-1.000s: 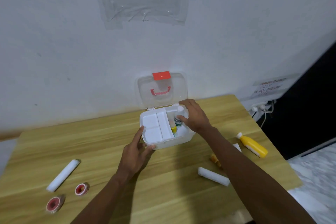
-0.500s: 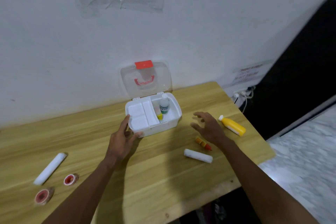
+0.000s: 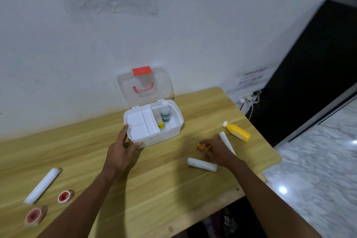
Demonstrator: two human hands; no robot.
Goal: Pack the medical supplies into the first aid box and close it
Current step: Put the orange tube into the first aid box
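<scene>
The white first aid box (image 3: 174,131) stands open near the wall, its clear lid (image 3: 144,86) upright with a red latch. Inside its right compartment stand a small white bottle (image 3: 165,112) and a yellow item (image 3: 161,125). My left hand (image 3: 122,149) rests against the box's front left corner, thumb and fingers on its wall. My right hand (image 3: 217,150) is down on the table, fingers closing around a small orange tube (image 3: 201,147). A white gauze roll (image 3: 201,164) lies just in front of that hand, another (image 3: 225,139) behind it, and a yellow bottle (image 3: 236,131) beyond.
At the table's left lie a long white roll (image 3: 42,185) and two red tape rolls (image 3: 65,196) (image 3: 34,216). The table's right edge (image 3: 270,162) drops to a marble floor. Cables and a socket (image 3: 249,99) sit at the wall by a black panel.
My right hand left the white bottle standing in the box, moved right and down to the table, and now closes on the orange tube. The left hand stays at the box.
</scene>
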